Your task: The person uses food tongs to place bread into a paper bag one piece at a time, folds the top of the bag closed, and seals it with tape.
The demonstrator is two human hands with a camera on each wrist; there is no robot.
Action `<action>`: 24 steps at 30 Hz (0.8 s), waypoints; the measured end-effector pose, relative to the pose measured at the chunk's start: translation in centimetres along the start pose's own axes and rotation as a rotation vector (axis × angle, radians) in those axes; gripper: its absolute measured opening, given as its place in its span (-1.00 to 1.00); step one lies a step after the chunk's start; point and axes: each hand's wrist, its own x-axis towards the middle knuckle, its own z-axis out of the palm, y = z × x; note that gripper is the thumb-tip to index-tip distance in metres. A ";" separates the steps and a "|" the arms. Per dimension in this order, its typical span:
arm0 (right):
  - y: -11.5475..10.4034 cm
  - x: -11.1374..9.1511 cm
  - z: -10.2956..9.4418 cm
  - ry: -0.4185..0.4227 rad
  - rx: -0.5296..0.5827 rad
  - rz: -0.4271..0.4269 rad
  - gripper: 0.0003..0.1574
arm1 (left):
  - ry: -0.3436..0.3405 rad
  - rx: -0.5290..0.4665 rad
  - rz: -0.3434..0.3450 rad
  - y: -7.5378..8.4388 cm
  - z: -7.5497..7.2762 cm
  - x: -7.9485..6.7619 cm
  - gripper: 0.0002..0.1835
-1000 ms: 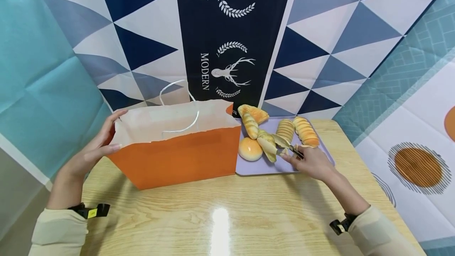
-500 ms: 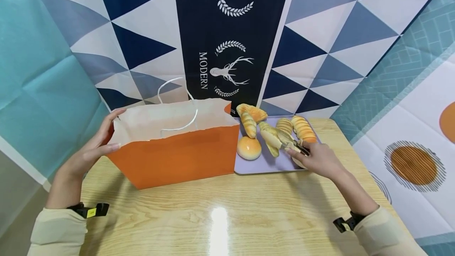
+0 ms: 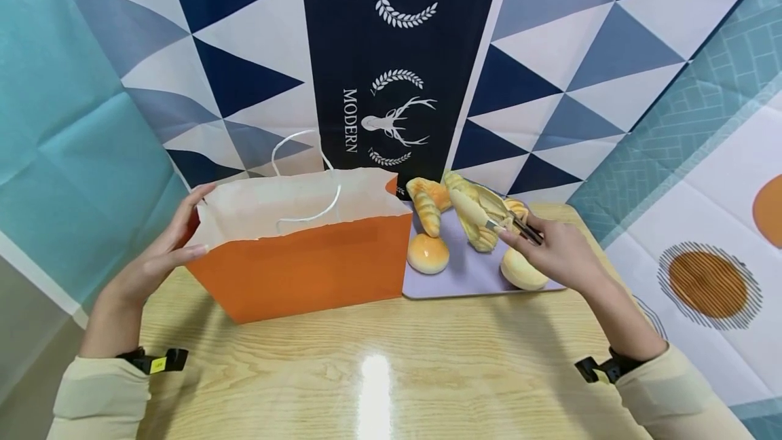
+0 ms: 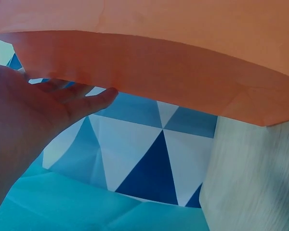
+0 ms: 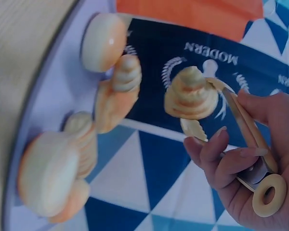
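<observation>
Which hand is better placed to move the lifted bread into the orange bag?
Probably the right hand: it grips the tongs, which hold the bread off the tray. The left hand touches the bag's left end, away from the bread.

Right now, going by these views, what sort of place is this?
Probably an indoor staged set, mocked up like a bakery counter: creased patterned sheets line the back and sides, and a lilac tray of breads sits beside an open orange paper bag.
</observation>
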 end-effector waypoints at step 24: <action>-10.7 0.8 -3.3 0.210 0.101 -0.288 -0.59 | 0.008 0.000 -0.005 0.3 0.1 0.0 -0.12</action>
